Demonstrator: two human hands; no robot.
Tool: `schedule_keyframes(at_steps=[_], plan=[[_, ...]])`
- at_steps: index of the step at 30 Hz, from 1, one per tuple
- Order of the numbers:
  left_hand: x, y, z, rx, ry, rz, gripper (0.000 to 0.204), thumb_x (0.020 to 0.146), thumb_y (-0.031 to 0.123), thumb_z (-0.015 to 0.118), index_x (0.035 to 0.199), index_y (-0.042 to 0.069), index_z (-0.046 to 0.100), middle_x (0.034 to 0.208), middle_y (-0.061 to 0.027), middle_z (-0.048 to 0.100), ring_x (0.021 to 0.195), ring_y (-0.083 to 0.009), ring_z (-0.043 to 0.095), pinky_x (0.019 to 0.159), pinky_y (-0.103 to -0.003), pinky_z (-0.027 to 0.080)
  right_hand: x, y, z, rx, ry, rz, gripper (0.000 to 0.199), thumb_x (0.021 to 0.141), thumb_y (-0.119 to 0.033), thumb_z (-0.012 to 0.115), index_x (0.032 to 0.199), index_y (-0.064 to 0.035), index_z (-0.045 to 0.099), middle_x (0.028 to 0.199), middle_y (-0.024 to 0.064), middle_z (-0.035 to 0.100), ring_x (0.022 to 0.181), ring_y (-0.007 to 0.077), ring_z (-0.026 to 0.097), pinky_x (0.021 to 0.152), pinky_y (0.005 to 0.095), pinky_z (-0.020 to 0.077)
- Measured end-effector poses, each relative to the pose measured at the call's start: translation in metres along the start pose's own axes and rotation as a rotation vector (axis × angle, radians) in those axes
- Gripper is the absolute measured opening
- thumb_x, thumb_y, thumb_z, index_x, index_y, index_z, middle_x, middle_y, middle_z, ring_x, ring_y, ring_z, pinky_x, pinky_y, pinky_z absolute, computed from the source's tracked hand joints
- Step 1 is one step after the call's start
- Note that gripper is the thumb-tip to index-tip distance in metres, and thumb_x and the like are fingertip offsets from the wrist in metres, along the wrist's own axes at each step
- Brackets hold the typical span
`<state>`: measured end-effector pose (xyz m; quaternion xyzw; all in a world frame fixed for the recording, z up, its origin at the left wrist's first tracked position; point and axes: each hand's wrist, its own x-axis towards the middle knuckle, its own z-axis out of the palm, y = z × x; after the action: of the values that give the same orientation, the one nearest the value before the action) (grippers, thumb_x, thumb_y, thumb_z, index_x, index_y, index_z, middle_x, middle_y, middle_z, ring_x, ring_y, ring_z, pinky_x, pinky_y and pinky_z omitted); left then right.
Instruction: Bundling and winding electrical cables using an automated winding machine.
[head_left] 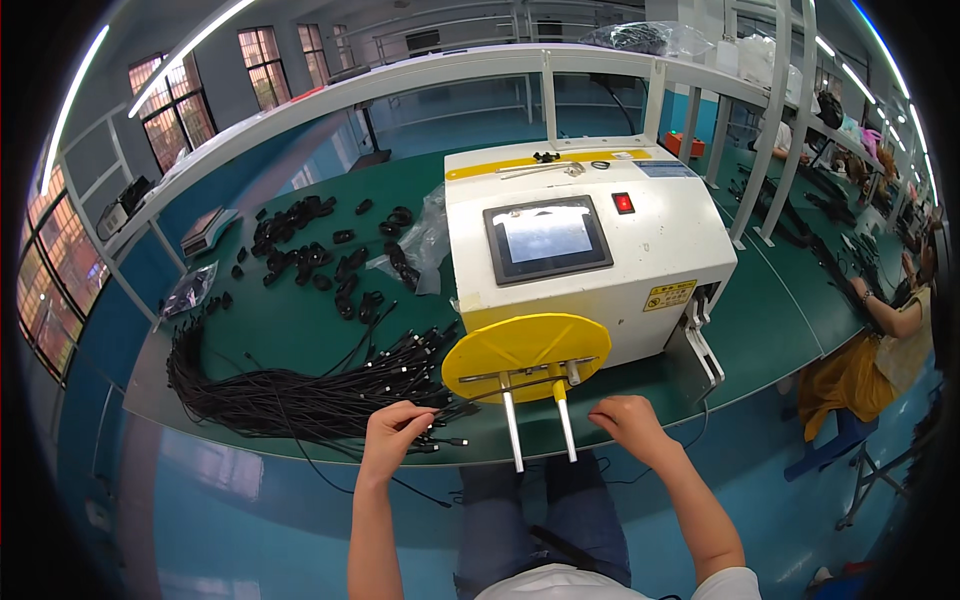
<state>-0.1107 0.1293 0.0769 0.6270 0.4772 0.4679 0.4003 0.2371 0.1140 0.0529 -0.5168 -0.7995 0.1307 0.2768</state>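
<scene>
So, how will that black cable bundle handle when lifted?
The black cable bundle will probably sag; its strands lie in a loose curve. It may feel fairly heavy, with so many strands massed together. The connector ends might snag, since they splay out beside the yellow disc.

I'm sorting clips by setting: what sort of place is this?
Probably a factory workshop for cables: a white machine with a yellow disc stands on a green bench, black cables lie heaped beside it, and another person sits working to the right.
</scene>
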Motion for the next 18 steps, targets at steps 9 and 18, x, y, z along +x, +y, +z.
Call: schedule_keyframes(at_steps=[9,18], plan=[[0.002,-0.001,0.001,-0.009,0.003,0.019,0.012,0.078,0.001,0.062,0.088,0.000,0.069,0.066,0.0027,0.052,0.057,-0.0033,0.041,0.049,-0.020,0.028,-0.001,0.000,0.002,-0.004,-0.009,0.003,0.012,0.080,-0.016,0.061,0.079,-0.0042,0.064,0.074,0.0112,0.062,0.070,0.0309,0.060,0.062,0.0387,0.0476],[-0.007,0.033,0.012,0.269,-0.095,0.336,0.023,0.070,-0.002,0.067,0.092,0.003,0.069,0.062,-0.0027,0.053,0.056,-0.0098,0.048,0.049,-0.022,0.035,-0.009,0.007,0.006,-0.003,-0.019,0.010,0.012,0.080,-0.016,0.060,0.079,-0.0046,0.064,0.074,0.0107,0.062,0.071,0.0309,0.060,0.062,0.0395,0.0473]])
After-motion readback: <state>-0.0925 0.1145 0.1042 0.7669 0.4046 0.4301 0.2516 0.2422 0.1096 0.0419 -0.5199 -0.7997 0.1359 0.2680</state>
